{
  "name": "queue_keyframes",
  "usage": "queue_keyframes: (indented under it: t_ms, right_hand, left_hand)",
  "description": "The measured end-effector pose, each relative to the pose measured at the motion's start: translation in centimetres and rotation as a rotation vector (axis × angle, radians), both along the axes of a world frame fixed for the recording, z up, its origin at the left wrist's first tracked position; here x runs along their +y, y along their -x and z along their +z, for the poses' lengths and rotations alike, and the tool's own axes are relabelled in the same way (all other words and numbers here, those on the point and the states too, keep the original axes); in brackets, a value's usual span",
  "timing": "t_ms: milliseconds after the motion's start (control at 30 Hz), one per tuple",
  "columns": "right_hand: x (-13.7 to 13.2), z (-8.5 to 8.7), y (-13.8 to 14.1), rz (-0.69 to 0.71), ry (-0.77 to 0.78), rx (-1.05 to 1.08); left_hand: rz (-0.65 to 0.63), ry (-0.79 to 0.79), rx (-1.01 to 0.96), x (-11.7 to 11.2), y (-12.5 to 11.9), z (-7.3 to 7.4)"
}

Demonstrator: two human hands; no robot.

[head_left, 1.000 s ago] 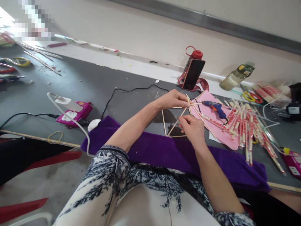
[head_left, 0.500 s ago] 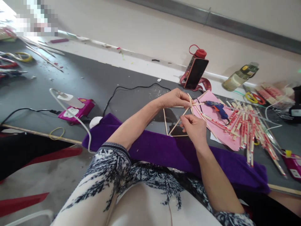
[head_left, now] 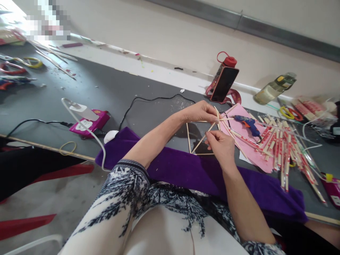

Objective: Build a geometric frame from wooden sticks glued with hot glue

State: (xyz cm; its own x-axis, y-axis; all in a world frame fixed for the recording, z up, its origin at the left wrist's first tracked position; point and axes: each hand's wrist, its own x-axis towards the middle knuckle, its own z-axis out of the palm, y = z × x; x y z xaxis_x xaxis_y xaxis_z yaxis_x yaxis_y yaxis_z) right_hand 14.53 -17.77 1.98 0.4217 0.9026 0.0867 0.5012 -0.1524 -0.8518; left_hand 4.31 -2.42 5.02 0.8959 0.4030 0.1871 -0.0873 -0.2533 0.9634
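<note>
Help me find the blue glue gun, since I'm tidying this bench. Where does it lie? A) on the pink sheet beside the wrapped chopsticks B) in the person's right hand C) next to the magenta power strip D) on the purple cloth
A: the blue glue gun lies on the pink sheet, just left of the pile of wrapped chopsticks, while the right hand and left hand pinch a stick frame.
</note>
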Motion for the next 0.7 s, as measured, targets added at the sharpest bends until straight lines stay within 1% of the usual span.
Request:
queue_keyframes:
  t_ms: [167,400,567,700]
  right_hand:
    - [0.1,-0.19,-0.14,0.0,0.01,0.011]
    - [-0.01,-0.12,-0.07,0.023,-0.026,-0.011]
    - [-0.15,-0.43,-0.03,0.059,-0.067,-0.072]
    - [-0.01,-0.56,0.13,0.087,-0.067,-0.119]
  left_hand:
    - [-0.004,0.038,0.009,-0.03,0.01,0.05]
    - [0.019,0.018,0.013,-0.17,0.01,0.23]
    - [0.01,0.035,0.007,-0.27,0.1,0.33]
    - [-0.013,0.076,-0.014,-0.23,0.11,0.25]
